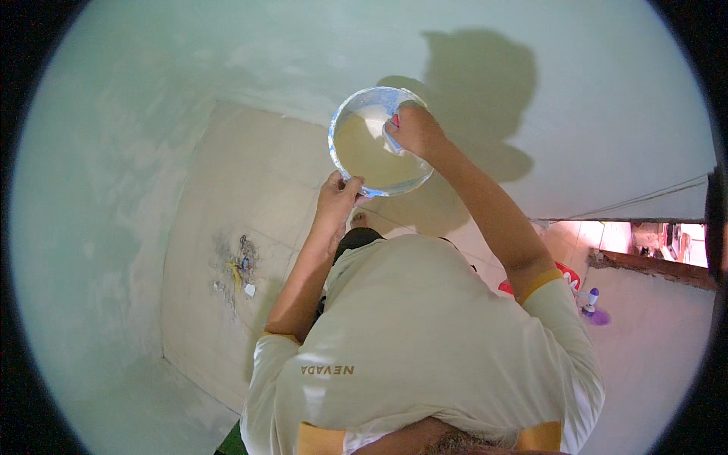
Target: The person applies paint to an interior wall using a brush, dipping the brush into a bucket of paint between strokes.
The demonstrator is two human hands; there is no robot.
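A round white bucket [356,148] with blue, paint-smeared rim holds a pale cream liquid and is held up in front of my body. My left hand [337,193] grips it at the lower left of the rim, thumb over the edge. My right hand [415,130] reaches over the right side of the bucket, fingers closed on a tool [390,140] with a pale blade and a bit of red; its lower part is inside the bucket and its exact kind is unclear.
Pale green walls [91,189] surround a tiled floor [205,182] with scattered debris [243,269] at left. A doorway opening [652,243] is at right, with a red object [565,277] and a purple-bristled brush [595,315] near it. My bare foot shows below the bucket.
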